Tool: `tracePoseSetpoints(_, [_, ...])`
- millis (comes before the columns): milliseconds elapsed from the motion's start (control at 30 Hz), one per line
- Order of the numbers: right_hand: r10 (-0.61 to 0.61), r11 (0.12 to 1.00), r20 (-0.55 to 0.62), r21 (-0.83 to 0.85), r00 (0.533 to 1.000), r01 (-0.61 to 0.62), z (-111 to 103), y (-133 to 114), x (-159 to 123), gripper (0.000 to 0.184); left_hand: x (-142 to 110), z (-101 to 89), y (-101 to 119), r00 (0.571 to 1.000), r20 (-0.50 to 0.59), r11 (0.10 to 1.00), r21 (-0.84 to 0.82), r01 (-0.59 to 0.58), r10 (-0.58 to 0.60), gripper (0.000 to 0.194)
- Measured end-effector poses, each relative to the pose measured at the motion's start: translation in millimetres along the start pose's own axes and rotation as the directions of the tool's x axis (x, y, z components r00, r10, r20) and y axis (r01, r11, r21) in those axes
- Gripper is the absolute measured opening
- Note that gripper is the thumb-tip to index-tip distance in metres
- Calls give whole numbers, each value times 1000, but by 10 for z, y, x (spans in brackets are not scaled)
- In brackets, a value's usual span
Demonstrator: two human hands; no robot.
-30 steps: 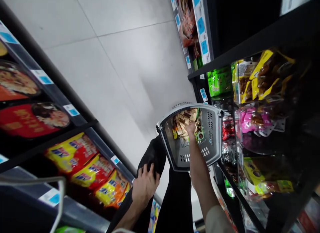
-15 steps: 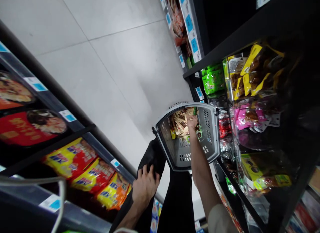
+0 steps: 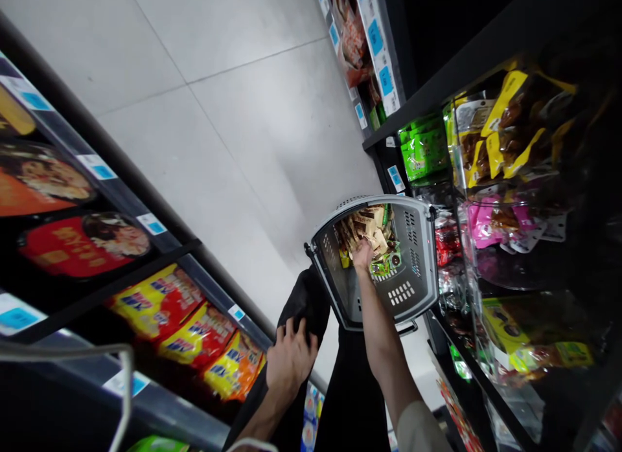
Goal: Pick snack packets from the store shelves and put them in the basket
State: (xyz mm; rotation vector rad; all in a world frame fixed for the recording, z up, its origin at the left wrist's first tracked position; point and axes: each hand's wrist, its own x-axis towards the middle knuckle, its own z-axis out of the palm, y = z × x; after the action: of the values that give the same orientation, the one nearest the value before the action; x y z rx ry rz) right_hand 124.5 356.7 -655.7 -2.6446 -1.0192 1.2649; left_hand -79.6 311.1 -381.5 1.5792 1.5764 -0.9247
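A grey shopping basket stands in front of my legs. Beige snack packets lie heaped in its bottom, with green packets beside them and a bit of yellow at the left. My right hand reaches down inside, its fingers curled at a beige packet; the fingertips are partly hidden among the packets. My left hand rests on my black-trousered knee, fingers spread, holding nothing.
At the left, a shelf holds red and yellow noodle packs and red bowl-shaped packages. On the right, shelves carry green bags, yellow bags and pink bags. A white cable crosses the lower left. Pale floor tiles lie between.
My right hand has shifted left and slightly toward me within the basket, and the beige packets lie differently. My left hand stays on the knee. The whole view has shifted slightly.
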Motion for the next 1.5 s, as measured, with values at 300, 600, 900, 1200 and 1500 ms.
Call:
tracePoseSetpoints(300, [61, 997, 122, -55, 991, -55, 326, -144, 351, 77, 38, -15, -245, 1000, -17, 1000, 23, -16, 17, 43])
tracePoseSetpoints(600, [97, 990, 162, 89, 982, -112, 507, -57, 489, 56, 90, -16, -241, 999, 4, 999, 25, -45, 45, 43])
tracePoseSetpoints(900, [48, 919, 249, 368, 967, -140, -224, 403, -10, 36, -76, 71, 44, 999, -20, 996, 83, -29, 31, 44])
tracePoseSetpoints(1200, [100, 778, 257, 582, 961, -236, -211, 505, -796, 48, -336, 365, 195, 992, -121, 998, 61, -23, 31, 45])
tracePoseSetpoints(1500, [105, 637, 194, 740, 975, -216, -978, 573, -1968, 61, -753, 914, 322, 962, -273, 1000, 7, -25, 26, 47])
